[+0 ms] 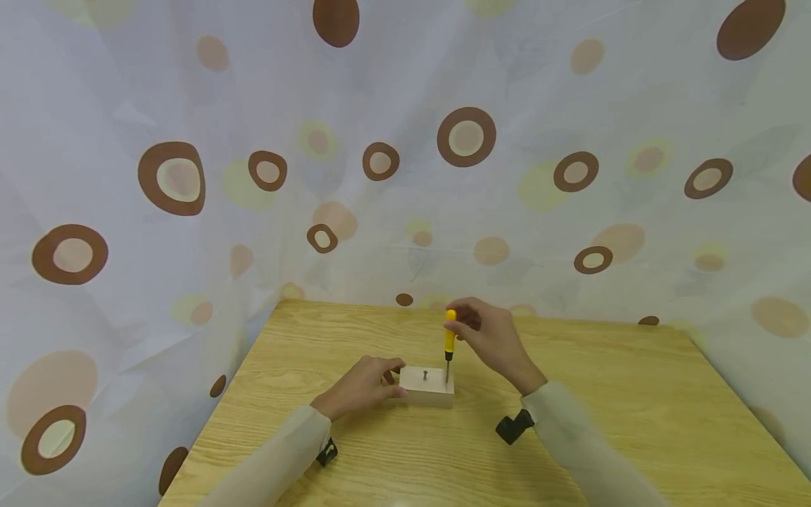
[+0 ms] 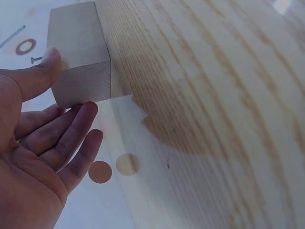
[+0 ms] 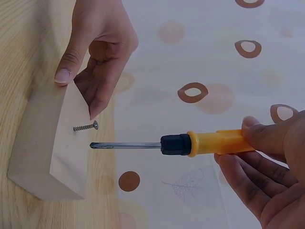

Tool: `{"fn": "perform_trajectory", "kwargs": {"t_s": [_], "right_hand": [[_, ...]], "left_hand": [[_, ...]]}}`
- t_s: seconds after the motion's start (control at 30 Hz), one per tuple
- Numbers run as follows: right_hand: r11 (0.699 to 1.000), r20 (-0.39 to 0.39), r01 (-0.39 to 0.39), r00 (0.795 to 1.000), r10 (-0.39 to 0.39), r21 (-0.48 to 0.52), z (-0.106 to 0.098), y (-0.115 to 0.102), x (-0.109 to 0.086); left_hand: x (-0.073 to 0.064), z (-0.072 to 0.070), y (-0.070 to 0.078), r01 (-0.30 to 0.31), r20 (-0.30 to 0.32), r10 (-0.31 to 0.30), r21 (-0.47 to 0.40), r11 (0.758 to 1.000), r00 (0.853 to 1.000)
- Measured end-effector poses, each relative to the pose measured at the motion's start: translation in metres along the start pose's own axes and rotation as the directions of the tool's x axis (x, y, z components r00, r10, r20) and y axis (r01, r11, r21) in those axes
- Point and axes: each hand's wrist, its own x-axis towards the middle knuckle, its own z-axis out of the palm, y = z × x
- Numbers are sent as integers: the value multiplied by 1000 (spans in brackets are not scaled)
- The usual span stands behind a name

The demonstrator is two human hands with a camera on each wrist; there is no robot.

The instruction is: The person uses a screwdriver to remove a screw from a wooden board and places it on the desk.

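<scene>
Yellow-handled screwdriver (image 3: 177,145) upright near screw (image 3: 85,127) standing in wooden block (image 3: 45,143).

The block (image 1: 426,398) lay on the table (image 1: 608,401), with the screw (image 1: 425,375) standing in its top. The left hand (image 1: 366,386) was at the block's left end, thumb against it. The screwdriver (image 1: 450,341) was right of the screw, tip down over the block's right end and apart from the screw, its handle in the right hand (image 1: 495,341). The curtain (image 1: 412,77) hung behind the table and along its left and right sides
</scene>
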Motion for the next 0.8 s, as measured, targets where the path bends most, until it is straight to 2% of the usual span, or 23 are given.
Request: {"fn": "perform_trajectory", "kwargs": {"t_s": [0.57, 0.8], "right_hand": [[999, -63, 36, 997, -37, -16, 26, 1, 12], [997, -73, 75, 994, -77, -33, 32, 1, 13]], "left_hand": [[-1, -2, 3, 4, 5, -4, 9, 1000, 1000], [-1, -2, 3, 12, 1, -12, 20, 1000, 1000]]}}
